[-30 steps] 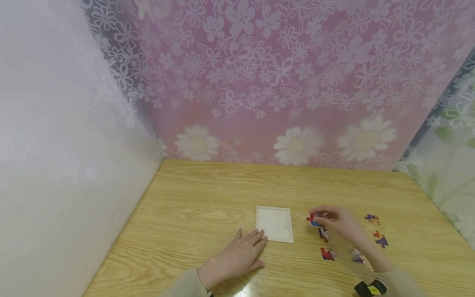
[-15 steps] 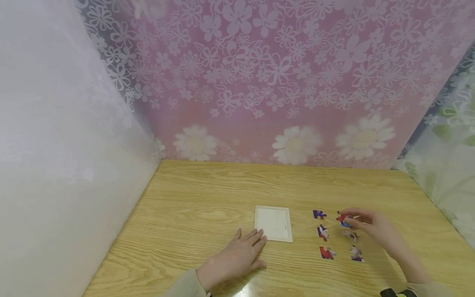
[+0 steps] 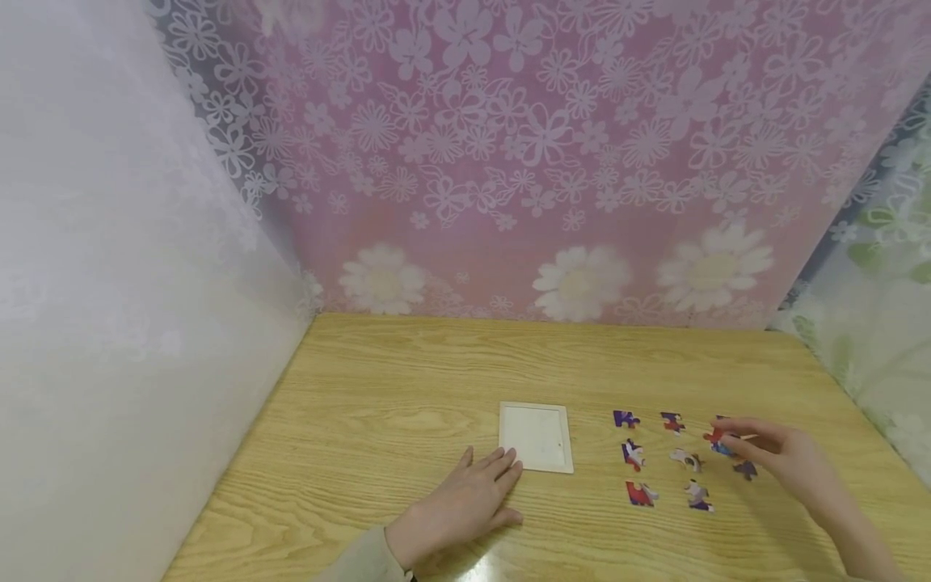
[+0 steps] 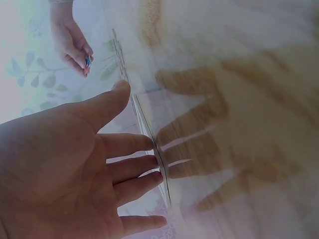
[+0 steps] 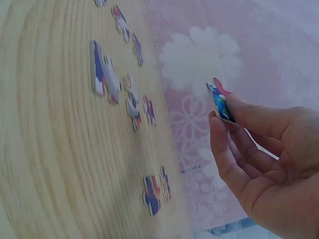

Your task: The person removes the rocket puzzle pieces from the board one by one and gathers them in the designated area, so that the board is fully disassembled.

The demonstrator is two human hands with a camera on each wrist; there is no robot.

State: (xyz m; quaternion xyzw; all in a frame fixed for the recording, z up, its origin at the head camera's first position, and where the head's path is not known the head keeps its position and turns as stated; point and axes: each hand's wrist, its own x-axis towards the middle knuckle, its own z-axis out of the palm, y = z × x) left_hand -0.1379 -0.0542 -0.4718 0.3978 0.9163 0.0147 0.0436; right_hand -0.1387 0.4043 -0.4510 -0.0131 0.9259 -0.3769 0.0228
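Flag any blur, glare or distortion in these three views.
Head view: sharp but wide-angle, walls bowing outward; glare patch on the table edge beside the left hand. Left wrist view: hazy and washed out, the hand's reflection smeared across the glossy surface. Right wrist view: table grain and loose pieces soft and stretched, while the right hand and its puzzle piece stay crisp.

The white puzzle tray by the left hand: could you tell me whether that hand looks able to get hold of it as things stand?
Probably yes. The left hand lies flat on the table with its fingertips right at the near left corner of the white puzzle tray. Nothing lies between them, and the tray is bare.
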